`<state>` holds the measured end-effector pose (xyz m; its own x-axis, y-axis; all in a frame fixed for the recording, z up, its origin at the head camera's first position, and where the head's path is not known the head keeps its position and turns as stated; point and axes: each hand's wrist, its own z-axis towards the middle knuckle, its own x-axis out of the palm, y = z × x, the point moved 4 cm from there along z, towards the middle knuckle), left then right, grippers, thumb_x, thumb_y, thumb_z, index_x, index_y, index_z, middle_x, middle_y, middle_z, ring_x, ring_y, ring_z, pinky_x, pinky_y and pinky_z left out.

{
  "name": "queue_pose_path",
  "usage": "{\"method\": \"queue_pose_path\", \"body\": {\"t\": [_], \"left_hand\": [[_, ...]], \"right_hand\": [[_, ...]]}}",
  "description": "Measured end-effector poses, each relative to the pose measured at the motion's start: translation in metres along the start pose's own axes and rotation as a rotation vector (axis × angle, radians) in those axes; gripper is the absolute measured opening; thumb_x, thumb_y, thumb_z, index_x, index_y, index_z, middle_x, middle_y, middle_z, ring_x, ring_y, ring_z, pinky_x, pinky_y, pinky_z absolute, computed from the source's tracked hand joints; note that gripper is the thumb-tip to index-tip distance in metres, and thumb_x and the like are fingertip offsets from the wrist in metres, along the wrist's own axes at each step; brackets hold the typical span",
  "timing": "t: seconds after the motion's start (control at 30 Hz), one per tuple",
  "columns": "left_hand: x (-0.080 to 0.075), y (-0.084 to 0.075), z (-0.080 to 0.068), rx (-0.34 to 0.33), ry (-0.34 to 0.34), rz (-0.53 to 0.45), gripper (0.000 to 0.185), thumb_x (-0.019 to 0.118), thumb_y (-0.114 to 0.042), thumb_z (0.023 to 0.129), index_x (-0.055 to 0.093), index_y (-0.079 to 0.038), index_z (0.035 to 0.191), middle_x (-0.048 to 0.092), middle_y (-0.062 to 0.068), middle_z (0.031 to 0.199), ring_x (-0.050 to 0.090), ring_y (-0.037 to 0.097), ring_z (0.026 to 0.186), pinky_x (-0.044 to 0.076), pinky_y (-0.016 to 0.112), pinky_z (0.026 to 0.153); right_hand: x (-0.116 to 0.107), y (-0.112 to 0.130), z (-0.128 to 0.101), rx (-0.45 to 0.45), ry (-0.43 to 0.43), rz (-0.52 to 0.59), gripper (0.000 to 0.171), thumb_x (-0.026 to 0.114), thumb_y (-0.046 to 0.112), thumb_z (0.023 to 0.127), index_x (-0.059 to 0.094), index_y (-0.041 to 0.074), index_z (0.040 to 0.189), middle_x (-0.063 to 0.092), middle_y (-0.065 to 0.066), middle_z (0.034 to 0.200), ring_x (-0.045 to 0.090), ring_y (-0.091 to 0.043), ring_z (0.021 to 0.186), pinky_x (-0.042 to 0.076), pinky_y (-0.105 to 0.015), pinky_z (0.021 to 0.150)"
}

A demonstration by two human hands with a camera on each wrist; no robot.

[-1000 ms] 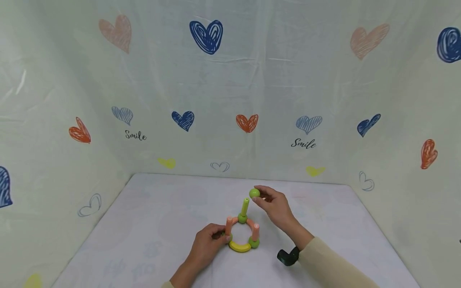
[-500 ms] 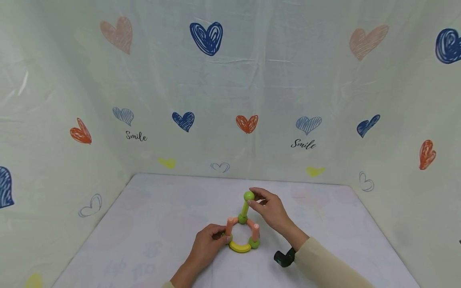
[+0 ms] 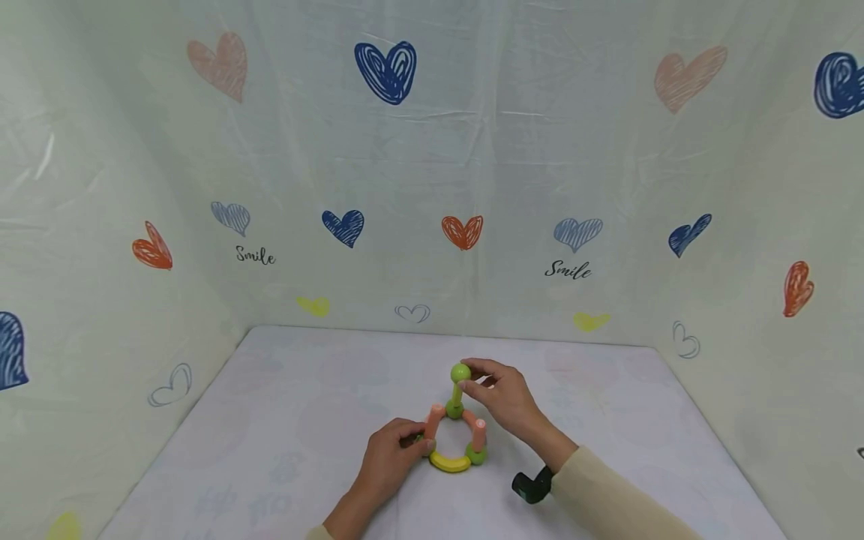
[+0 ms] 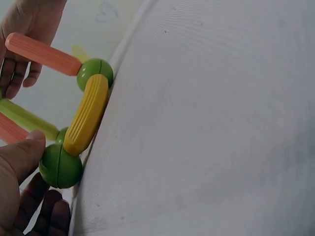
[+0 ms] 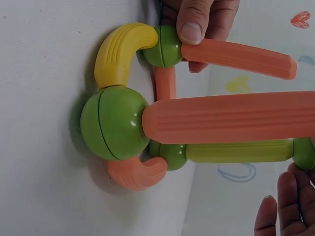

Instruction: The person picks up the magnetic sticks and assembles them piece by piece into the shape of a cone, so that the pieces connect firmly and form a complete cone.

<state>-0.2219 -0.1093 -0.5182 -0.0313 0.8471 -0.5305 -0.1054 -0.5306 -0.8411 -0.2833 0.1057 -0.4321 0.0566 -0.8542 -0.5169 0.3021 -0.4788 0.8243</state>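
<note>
I'm pinching the one top green ball [image 3: 460, 372] with my right hand [image 3: 502, 397], centre-bottom of frame, on the single green rod [image 3: 457, 393], while my left hand [image 3: 389, 459] is gripping a base ball [image 4: 60, 166] beside two orange posts [image 3: 433, 421].

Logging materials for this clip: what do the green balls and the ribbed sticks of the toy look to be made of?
Green balls: likely hard plastic; glossy highlights and a moulded seam round the middle. Orange sticks and the yellow curved piece: probably plastic too, duller satin finish with fine lengthwise ribs. Whether anything lies inside cannot be seen.
</note>
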Motion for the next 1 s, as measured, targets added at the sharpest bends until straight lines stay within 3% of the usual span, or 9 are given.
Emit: {"method": "queue_pose_path", "body": {"t": [0.17,0.43,0.6,0.73,1.0], "left_hand": [[0.001,-0.002,0.001,-0.003,-0.022,-0.008,0.031,0.086,-0.03,0.089,0.082,-0.013,0.114,0.072,-0.007,0.104,0.065,0.008,0.094,0.055,0.023,0.079],[0.002,-0.006,0.001,-0.022,-0.042,0.022,0.03,0.087,-0.028,0.088,0.082,-0.012,0.113,0.071,-0.006,0.101,0.061,0.008,0.089,0.053,0.022,0.074],[0.002,-0.006,0.003,-0.011,-0.063,0.027,0.029,0.088,-0.027,0.087,0.082,-0.012,0.111,0.072,-0.007,0.099,0.061,0.007,0.087,0.053,0.022,0.074],[0.002,-0.006,0.003,-0.005,-0.066,0.025,0.03,0.089,-0.027,0.086,0.082,-0.011,0.11,0.072,-0.006,0.099,0.061,0.008,0.087,0.053,0.022,0.073],[0.003,-0.005,0.002,-0.01,-0.057,0.007,0.03,0.088,-0.027,0.086,0.082,-0.011,0.111,0.071,-0.006,0.1,0.059,0.008,0.086,0.052,0.021,0.073]], "right_hand": [[0.002,0.002,-0.003,-0.01,0.026,-0.009,0.035,0.082,0.019,0.093,0.076,0.019,0.127,0.073,0.01,0.107,0.064,-0.012,0.103,0.055,-0.03,0.091],[0.003,0.008,-0.007,-0.052,0.093,0.01,0.037,0.082,0.02,0.093,0.075,0.016,0.13,0.072,0.007,0.113,0.064,-0.031,0.115,0.054,-0.032,0.093],[0.004,0.01,-0.008,-0.077,0.12,0.017,0.038,0.083,0.023,0.093,0.075,0.016,0.13,0.073,0.007,0.115,0.064,-0.033,0.115,0.053,-0.033,0.094],[0.005,0.011,-0.009,-0.095,0.137,0.017,0.037,0.083,0.025,0.092,0.076,0.019,0.128,0.074,0.008,0.115,0.063,-0.032,0.115,0.052,-0.034,0.094],[0.009,0.01,-0.008,-0.101,0.145,-0.003,0.032,0.084,0.026,0.091,0.078,0.025,0.123,0.073,0.012,0.113,0.06,-0.013,0.107,0.052,-0.039,0.093]]}}
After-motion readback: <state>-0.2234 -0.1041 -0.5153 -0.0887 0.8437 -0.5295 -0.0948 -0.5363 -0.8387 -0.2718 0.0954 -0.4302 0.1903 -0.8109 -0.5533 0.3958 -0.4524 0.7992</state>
